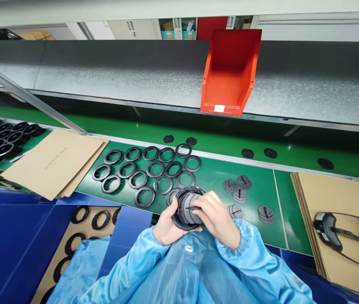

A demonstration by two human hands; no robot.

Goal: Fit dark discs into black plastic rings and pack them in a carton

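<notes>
Both of my hands hold a black plastic ring assembly [184, 209] up above the front edge of a green work mat [220, 177]. My left hand [166, 223] cups it from the left and below. The fingers of my right hand [215, 217] press on its slotted round insert from the right. Several black plastic rings [163, 176] lie flat on the mat beyond my hands, the closest almost under the held piece. To the right lie several slotted black discs [244, 182], some stacked in small piles.
A red plastic bin [230, 71] hangs on the panel above the bench. Blue corrugated bins [24, 240] at front left hold more rings on cardboard. Cardboard sheets [340, 198] at right carry a black strapped device [326, 226]. A heap of rings lies at far left.
</notes>
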